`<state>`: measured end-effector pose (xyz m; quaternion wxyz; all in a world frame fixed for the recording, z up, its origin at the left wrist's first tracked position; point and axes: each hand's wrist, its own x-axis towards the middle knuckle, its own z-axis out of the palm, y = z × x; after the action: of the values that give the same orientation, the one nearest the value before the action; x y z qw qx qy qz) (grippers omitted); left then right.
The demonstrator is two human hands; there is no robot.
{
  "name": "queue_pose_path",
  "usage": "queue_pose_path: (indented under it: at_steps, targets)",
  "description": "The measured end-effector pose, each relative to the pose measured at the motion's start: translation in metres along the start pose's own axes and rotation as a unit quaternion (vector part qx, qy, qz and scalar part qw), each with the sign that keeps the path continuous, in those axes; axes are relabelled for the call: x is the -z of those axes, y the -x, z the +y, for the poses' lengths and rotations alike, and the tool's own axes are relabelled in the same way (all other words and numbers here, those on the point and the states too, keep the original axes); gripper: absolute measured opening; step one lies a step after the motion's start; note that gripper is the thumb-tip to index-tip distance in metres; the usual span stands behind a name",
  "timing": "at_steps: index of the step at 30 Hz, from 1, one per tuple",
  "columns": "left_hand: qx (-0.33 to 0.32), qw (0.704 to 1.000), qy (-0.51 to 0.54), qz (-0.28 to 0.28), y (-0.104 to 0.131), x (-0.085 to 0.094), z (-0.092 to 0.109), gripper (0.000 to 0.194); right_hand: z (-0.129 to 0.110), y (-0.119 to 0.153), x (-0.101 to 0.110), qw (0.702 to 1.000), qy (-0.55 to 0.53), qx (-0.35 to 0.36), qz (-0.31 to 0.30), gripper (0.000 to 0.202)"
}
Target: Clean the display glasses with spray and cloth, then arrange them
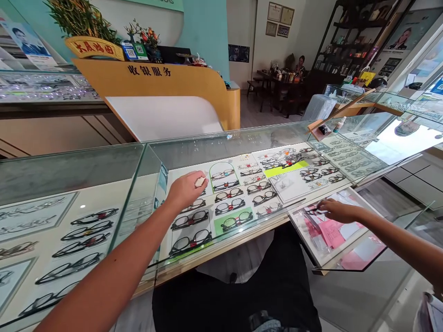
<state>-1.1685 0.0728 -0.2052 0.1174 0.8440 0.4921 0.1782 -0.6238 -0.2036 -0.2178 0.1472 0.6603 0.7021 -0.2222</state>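
My left hand (185, 190) is closed over the glass counter, with a small cream-coloured piece (200, 181) showing at its fingers; I cannot tell what kind of thing it is. Beneath the glass, rows of eyeglasses (230, 206) lie on white and green panels. To the right, my right hand (337, 210) reaches over an open drawer (323, 263), its fingers pinched together. Something dark and thin shows by those fingertips, too small to name. Pink papers (331, 233) and clear plastic bags lie inside the drawer.
The glass counter (214, 144) runs across the view, with more eyeglasses (86, 229) at the left. A tilted glass door (374, 290) stands below the drawer. Beyond are a yellow cashier desk (194, 83), a wooden tray (321, 124) and a person (300, 64) seated at a far table.
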Motion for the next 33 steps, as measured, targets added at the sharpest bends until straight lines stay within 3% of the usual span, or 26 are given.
queue_pose_path:
  at_steps: [3,4,7,10,13,15,19,22,26,33]
  targets:
    - [0.005,1.0,0.005,-0.015,0.0,0.002,0.002,0.037,-0.001,0.055,0.023,0.994,-0.075,0.041,-0.066,0.046]
    - [0.009,1.0,0.002,-0.019,-0.001,0.001,0.002,0.037,-0.002,0.068,0.036,0.992,-0.105,0.047,-0.052,0.046]
    - [0.009,0.999,-0.023,-0.02,-0.004,-0.001,0.002,0.039,-0.008,0.078,0.086,0.987,-0.11,0.059,0.102,0.049]
    - [0.009,0.999,-0.042,-0.01,-0.007,-0.003,-0.001,0.04,-0.02,0.042,0.143,0.979,-0.034,0.088,0.179,0.056]
    - [0.018,0.999,-0.039,-0.02,-0.007,-0.002,-0.002,0.04,-0.032,-0.03,0.186,0.977,0.034,0.05,0.206,0.056]
    - [0.022,0.999,-0.035,-0.026,-0.008,0.0,-0.002,0.041,-0.04,-0.084,0.202,0.975,0.043,0.018,0.219,0.053]
    - [0.032,0.999,-0.038,-0.013,-0.01,0.001,-0.002,0.039,-0.051,-0.174,0.21,0.967,0.049,-0.02,0.25,0.052]
    - [0.032,0.999,-0.041,-0.007,-0.012,-0.001,-0.005,0.039,-0.056,-0.212,0.205,0.967,0.047,-0.03,0.247,0.047]
    - [0.028,0.998,-0.049,0.001,-0.012,-0.002,-0.008,0.037,-0.054,-0.231,0.194,0.97,0.044,-0.033,0.238,0.04]
    - [0.022,0.998,-0.052,0.004,-0.012,-0.002,-0.006,0.037,-0.035,-0.225,0.182,0.971,0.04,-0.023,0.233,0.048]
